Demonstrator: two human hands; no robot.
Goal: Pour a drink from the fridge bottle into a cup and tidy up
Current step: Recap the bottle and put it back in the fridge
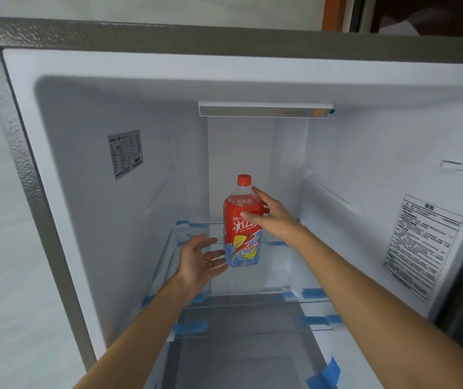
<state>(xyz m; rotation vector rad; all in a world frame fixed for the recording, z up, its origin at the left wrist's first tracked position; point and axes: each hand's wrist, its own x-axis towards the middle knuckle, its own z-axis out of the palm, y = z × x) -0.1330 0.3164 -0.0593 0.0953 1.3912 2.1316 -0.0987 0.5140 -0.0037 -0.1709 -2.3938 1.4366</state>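
The bottle [242,234] stands upright on the glass shelf [286,265] of the open fridge [140,63], red cap [244,179] on top and long axis vertical. It sits between your two hands, straight ahead of you and deep in the compartment.

Your right hand [273,217] is the nearer one. It is at the bottle's upper half, with the thumb lying across the front of the red label and the index finger running up the shoulder toward the neck. The other fingers are hidden behind the bottle, so you cannot tell whether the grasp has closed or is only touching. Your left hand [199,259] is spread, palm up and turned inward, holding nothing. Its fingertips reach just beside the bottle's base on the left; whether they touch is unclear.

I judge this to be the pick-up step. The right hand takes the weight up high while the left is placed to support the bottom.

The way out is toward you, over the shelf's front edge below your wrists. There is open room above the cap up to the light housing [264,109], and open shelf on either side of your hands. The side walls stand well apart from both forearms. Below your arms lies a lower shelf [252,300] with blue tape [191,327] at its edges.
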